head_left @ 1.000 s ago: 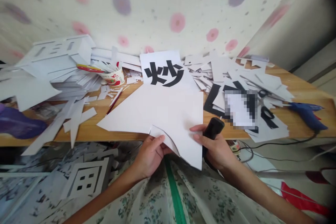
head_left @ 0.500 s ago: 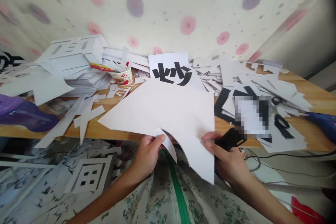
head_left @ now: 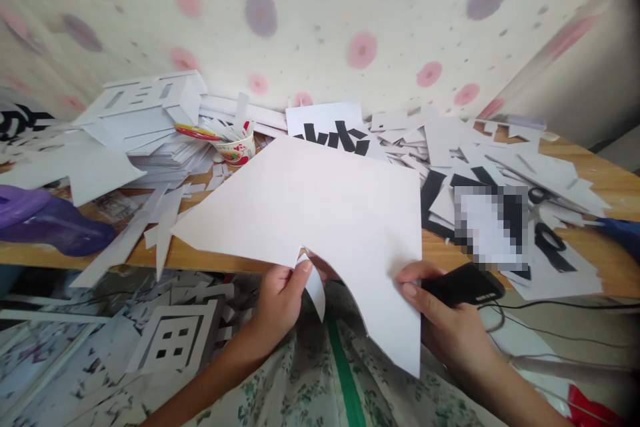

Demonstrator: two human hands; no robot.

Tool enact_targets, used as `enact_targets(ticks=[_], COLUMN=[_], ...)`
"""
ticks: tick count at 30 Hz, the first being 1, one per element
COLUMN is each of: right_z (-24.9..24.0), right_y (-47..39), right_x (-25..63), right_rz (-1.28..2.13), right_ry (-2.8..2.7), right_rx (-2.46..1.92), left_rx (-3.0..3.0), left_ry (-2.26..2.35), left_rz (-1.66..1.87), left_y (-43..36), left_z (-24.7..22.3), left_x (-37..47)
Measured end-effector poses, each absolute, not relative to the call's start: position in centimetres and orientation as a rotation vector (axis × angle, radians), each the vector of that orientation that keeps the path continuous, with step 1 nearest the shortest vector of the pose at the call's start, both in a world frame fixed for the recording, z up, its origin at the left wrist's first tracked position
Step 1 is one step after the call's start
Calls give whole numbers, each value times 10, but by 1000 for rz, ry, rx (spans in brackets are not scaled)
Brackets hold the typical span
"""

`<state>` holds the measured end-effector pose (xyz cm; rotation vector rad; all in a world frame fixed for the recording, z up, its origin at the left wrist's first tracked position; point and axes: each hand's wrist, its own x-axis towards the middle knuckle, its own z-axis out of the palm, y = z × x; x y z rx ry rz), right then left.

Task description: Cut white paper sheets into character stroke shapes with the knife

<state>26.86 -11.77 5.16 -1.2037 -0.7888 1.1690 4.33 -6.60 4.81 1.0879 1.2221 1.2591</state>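
Spotted cloth (head_left: 310, 47) backs the wooden counter (head_left: 445, 253). We see a large white sheet (head_left: 310, 207) overhanging its front edge. Our left hand (head_left: 281, 301) pinches a narrow white strip (head_left: 315, 292) at the sheet's notch; our right hand (head_left: 453, 320) — thumb uppermost — grips the sheet's right side and a black object (head_left: 467, 285).

One head-worn camera looks forward and down across the wooden table (head_left: 440, 250) from close by.
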Motion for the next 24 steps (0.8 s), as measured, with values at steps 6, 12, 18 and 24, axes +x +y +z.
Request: enact_targets(ticks=[6,12,18,24], right_z=[57,76,101,114], right_y=[-111,-91,-69,-45], right_x=[269,283,306,329], right_rz=[1169,1041,1015,719], right_ry=[-678,-767,-1014,-978], right_rx=[-1132,-1073,-1083,-937], left_rx=[1520,1322,855,676], left_ry=[1321,994,735,795], left_rz=[1202,1161,1322,1559], left_y=[-28,3,-16,-22], left_z=[68,96,114,123], left_x=[29,11,30,32])
